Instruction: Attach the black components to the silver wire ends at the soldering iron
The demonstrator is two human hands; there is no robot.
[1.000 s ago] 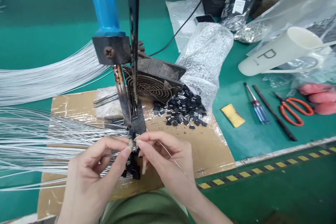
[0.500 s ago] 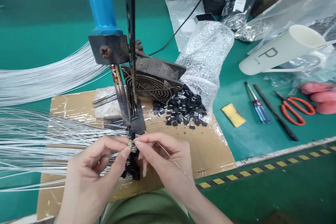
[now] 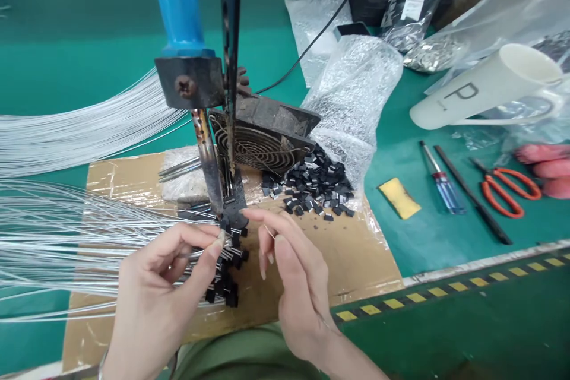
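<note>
My left hand (image 3: 167, 285) is closed in a pinch, thumb against forefinger, just below the tip of the soldering iron (image 3: 209, 163). A small pale bit shows at its fingertips, too small to make out. To the right, my right hand (image 3: 298, 285) is loosely curled with its forefinger stretched toward the iron. A thin solder wire (image 3: 268, 230) runs through its fingers. Between and below the hands lie several white wires (image 3: 146, 255) with small black connectors (image 3: 230, 294) on their ends. The iron's blue handle (image 3: 180, 12) is clamped to a black stand (image 3: 230, 24).
A dusty fan (image 3: 262, 148) stands behind the iron. Loose black connectors (image 3: 320, 184) are heaped on the cardboard (image 3: 356, 267). A yellow sponge (image 3: 399, 198), a screwdriver (image 3: 445, 187), orange-handled pliers (image 3: 507, 184) and a white mug (image 3: 481, 92) lie to the right.
My right hand has drawn back to the right, away from my left fingertips, and its thumb and forefinger have parted. My left hand keeps its pinch almost in place.
</note>
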